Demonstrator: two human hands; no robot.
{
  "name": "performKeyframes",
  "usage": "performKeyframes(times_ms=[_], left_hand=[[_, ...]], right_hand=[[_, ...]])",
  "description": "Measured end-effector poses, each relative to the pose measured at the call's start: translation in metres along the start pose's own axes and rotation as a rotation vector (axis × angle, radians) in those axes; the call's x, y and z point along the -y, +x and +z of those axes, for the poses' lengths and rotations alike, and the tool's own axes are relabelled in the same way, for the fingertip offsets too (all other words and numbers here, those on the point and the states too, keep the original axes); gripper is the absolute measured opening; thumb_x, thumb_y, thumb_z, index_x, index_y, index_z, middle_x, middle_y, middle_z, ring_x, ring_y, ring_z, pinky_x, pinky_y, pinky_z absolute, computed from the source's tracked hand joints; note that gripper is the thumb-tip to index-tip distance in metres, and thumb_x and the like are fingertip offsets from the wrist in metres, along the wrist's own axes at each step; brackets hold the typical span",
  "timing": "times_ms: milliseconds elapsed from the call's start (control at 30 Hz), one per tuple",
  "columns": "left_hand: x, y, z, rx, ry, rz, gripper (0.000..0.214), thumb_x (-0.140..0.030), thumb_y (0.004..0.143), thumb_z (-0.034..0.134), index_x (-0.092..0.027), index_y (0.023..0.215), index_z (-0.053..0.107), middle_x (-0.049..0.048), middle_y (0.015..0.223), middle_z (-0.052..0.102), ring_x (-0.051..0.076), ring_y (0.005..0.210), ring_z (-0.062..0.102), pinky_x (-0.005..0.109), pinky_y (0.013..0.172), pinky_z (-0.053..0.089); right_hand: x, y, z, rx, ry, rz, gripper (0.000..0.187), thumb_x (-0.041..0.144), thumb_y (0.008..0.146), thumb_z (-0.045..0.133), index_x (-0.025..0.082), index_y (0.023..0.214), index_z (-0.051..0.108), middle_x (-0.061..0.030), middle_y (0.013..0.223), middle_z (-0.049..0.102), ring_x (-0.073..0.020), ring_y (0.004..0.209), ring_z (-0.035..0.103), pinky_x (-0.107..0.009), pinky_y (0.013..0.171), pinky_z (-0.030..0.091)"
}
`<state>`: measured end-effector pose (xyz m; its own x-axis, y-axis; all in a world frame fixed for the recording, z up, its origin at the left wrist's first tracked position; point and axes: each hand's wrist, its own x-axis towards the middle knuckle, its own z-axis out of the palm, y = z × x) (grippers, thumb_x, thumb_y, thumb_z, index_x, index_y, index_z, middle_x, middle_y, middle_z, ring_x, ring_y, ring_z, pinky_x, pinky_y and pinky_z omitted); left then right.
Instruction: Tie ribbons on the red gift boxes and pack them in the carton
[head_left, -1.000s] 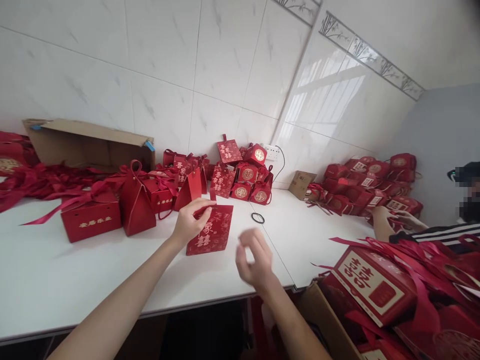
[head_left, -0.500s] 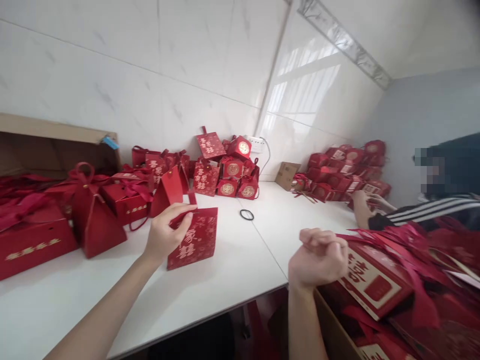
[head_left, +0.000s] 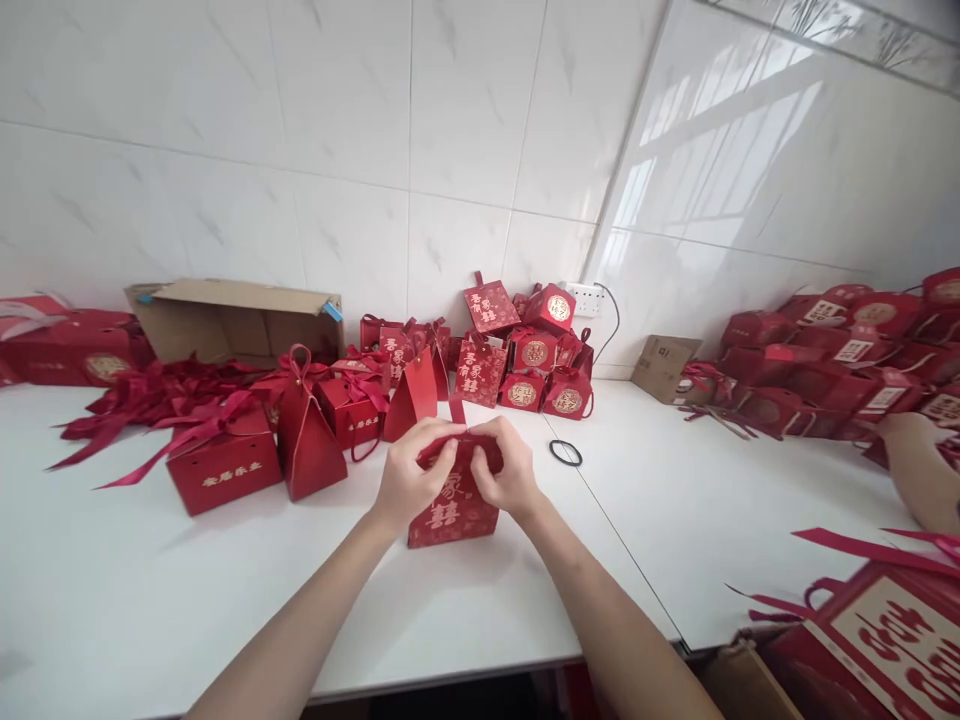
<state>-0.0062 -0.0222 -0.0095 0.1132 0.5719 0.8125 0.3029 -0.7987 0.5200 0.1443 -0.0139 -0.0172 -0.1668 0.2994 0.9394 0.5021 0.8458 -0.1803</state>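
A red paper gift bag [head_left: 457, 515] with gold characters stands upright on the white table [head_left: 360, 600] in front of me. My left hand [head_left: 420, 470] pinches its top edge on the left side. On the right side of the same edge, my right hand [head_left: 504, 465] grips with thumb and bent fingers. A short red ribbon loop [head_left: 457, 408] rises from the top between my hands. What lies under my fingertips is hidden. Just left stands a red triangular box [head_left: 311, 450], and beyond it a red box with a ribbon bow [head_left: 225, 465].
Red gift boxes [head_left: 534, 350] are stacked against the tiled wall by a power strip [head_left: 585, 298]. A black ring [head_left: 565, 453] lies right of my hands. An open carton [head_left: 240, 320] is at the back left. At right are more piled boxes [head_left: 817, 370] and another person's arm [head_left: 911, 470].
My right hand has moved left from beside the carton of boxes to the bag's top edge. My left hand still holds the bag. The view has turned toward the left.
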Motion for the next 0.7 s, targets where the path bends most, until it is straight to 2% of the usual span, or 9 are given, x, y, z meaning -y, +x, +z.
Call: performKeyframes(times_ms=[100, 267, 400, 600, 700], left_hand=[[-0.0015, -0.0013, 0.0013, -0.004, 0.003, 0.019, 0.016, -0.019, 0.084, 0.052, -0.022, 0.091, 0.066, 0.0022, 0.089, 0.068, 0.015, 0.085, 0.064, 0.026, 0.079, 0.053], [-0.0046, -0.0026, 0.0022, -0.013, -0.006, -0.053, 0.017, -0.023, 0.084, 0.053, -0.021, 0.096, 0.064, 0.0023, 0.093, 0.068, 0.016, 0.087, 0.064, 0.028, 0.082, 0.052], [-0.0046, -0.0032, 0.0032, -0.015, -0.025, -0.053, 0.016, -0.023, 0.083, 0.053, -0.020, 0.095, 0.064, 0.0023, 0.093, 0.068, 0.015, 0.088, 0.064, 0.027, 0.083, 0.053], [-0.0034, -0.0041, 0.0053, -0.090, -0.037, -0.059, 0.016, -0.020, 0.080, 0.057, -0.019, 0.096, 0.062, 0.0011, 0.092, 0.069, 0.014, 0.086, 0.065, 0.025, 0.082, 0.053], [-0.0048, -0.0040, 0.0048, -0.061, -0.031, -0.040, 0.014, -0.019, 0.081, 0.056, -0.019, 0.093, 0.063, 0.0013, 0.091, 0.069, 0.014, 0.085, 0.065, 0.025, 0.082, 0.053]], right_hand=[[0.0044, -0.0070, -0.0015, -0.043, -0.047, -0.011, 0.019, 0.012, 0.080, 0.047, 0.020, 0.097, 0.051, -0.0019, 0.079, 0.056, -0.0136, 0.069, 0.057, -0.026, 0.059, 0.048], [0.0073, -0.0052, -0.0009, -0.062, -0.084, -0.005, 0.015, 0.013, 0.082, 0.049, 0.021, 0.095, 0.052, -0.0010, 0.077, 0.056, -0.0129, 0.067, 0.055, -0.025, 0.058, 0.047], [0.0064, -0.0067, 0.0003, -0.089, -0.079, 0.001, 0.015, 0.011, 0.083, 0.050, 0.020, 0.095, 0.053, -0.0010, 0.077, 0.054, -0.0121, 0.067, 0.054, -0.024, 0.058, 0.047], [0.0076, -0.0078, 0.0007, -0.094, -0.057, -0.001, 0.015, 0.011, 0.084, 0.050, 0.020, 0.095, 0.053, -0.0003, 0.075, 0.052, -0.0116, 0.065, 0.053, -0.023, 0.055, 0.045], [0.0080, -0.0077, 0.0004, -0.100, -0.060, 0.004, 0.013, 0.012, 0.085, 0.050, 0.021, 0.094, 0.052, -0.0001, 0.075, 0.052, -0.0116, 0.065, 0.053, -0.023, 0.056, 0.045]])
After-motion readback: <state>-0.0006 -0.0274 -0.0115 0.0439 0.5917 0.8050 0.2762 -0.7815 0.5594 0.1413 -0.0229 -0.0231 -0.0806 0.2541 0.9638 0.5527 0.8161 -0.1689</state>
